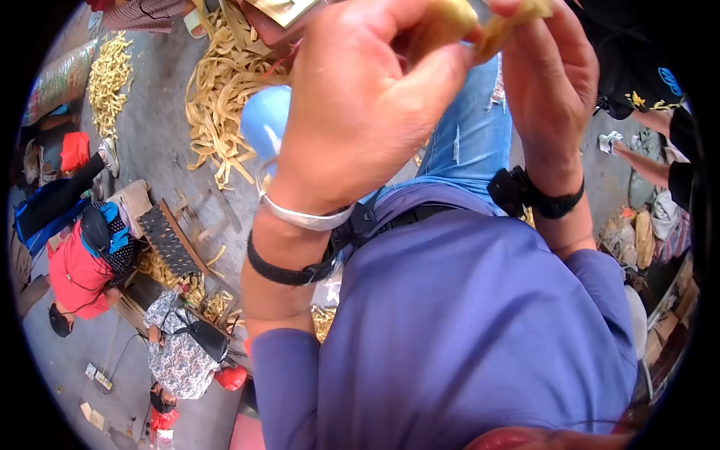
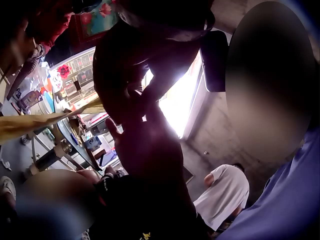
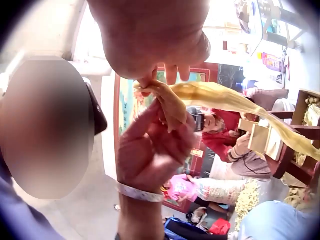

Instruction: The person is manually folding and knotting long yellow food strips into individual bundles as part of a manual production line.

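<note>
A pale-yellow flat strip (image 3: 220,95) is folded over itself between both hands, raised in front of the chest. My left hand (image 1: 360,112), with a silver bracelet at its wrist, pinches the folded part between thumb and fingers. Close beside it, my right hand (image 1: 551,97) pinches the strip at the fold, fingertips nearly meeting those of the left. The long tail of the strip (image 2: 30,125) stretches away from the hands. In the left wrist view both hands are dark against bright light.
A heap of similar strips (image 1: 221,97) lies on the floor ahead, and a pile of small yellow pieces (image 1: 110,86) farther left. A blue rounded object (image 1: 266,124) shows behind the left hand. Several people sit or stand around, one in red (image 3: 222,132).
</note>
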`<action>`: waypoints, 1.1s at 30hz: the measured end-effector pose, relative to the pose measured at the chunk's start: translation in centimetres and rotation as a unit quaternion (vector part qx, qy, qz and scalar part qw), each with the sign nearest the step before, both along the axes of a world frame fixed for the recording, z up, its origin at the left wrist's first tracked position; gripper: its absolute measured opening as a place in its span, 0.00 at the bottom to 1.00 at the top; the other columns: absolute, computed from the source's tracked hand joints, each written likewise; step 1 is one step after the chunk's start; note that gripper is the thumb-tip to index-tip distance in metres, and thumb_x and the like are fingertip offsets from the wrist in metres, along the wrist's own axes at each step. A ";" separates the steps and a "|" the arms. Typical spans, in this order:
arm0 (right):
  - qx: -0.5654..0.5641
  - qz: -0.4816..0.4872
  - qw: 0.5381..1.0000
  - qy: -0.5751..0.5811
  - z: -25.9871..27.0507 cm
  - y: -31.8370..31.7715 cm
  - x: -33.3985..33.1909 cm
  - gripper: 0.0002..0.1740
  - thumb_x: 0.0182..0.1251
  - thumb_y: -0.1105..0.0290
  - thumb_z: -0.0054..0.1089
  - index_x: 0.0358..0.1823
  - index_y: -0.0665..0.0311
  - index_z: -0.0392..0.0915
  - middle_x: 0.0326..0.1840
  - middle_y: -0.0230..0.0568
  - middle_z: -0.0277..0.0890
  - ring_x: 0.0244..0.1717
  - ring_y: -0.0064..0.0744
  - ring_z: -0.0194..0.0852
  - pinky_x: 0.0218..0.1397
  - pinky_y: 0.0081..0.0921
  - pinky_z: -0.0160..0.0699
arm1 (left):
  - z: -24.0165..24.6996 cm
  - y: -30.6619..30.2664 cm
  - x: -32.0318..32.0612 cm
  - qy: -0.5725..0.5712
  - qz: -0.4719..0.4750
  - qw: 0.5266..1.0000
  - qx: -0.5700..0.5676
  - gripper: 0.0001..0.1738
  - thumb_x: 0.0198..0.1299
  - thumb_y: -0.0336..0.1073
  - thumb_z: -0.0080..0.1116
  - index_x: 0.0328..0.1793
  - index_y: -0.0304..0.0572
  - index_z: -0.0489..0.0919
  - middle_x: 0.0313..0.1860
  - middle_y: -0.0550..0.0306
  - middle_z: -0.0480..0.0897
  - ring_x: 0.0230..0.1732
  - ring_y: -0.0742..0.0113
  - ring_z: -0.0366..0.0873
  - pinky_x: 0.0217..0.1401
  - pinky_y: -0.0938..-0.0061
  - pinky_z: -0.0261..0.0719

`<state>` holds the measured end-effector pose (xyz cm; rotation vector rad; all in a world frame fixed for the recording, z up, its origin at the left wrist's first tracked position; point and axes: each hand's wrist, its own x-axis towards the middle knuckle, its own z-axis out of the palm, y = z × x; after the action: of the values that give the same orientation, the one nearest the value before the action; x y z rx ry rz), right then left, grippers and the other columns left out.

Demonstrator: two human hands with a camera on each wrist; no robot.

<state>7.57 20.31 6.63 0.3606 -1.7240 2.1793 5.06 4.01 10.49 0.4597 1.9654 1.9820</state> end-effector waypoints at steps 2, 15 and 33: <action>-0.031 0.068 0.996 -0.046 -0.9 -1.3 -0.9 0.08 0.73 0.71 0.49 0.46 0.66 0.75 0.45 0.36 0.77 0.46 0.21 0.74 0.51 0.19 0.71 | 0.6 -0.3 0.2 0.033 0.012 0.997 -0.073 0.09 0.57 0.23 0.57 0.44 0.30 0.80 0.32 0.61 0.80 0.33 0.79 0.75 0.36 0.82 0.73; 0.094 0.081 0.967 -0.223 -3.1 -2.8 -1.6 0.11 0.60 0.68 0.68 0.38 0.69 0.83 0.29 0.30 0.80 0.31 0.14 0.75 0.34 0.13 0.74 | -4.2 -3.1 0.9 0.301 0.175 0.901 -0.257 0.08 0.47 0.22 0.62 0.36 0.38 0.83 0.29 0.57 0.80 0.27 0.71 0.79 0.31 0.79 0.77; -0.066 0.157 0.944 -0.282 -4.9 -2.9 0.7 0.11 0.59 0.79 0.61 0.44 0.70 0.78 0.46 0.33 0.77 0.40 0.16 0.73 0.43 0.15 0.73 | -7.1 -3.2 3.5 0.153 0.168 0.963 -0.146 0.13 0.54 0.22 0.63 0.47 0.35 0.82 0.31 0.63 0.76 0.30 0.78 0.75 0.31 0.86 0.74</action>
<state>8.23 17.43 1.71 -0.0439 -1.8785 2.8206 8.61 0.84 3.40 0.3983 2.6345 1.8392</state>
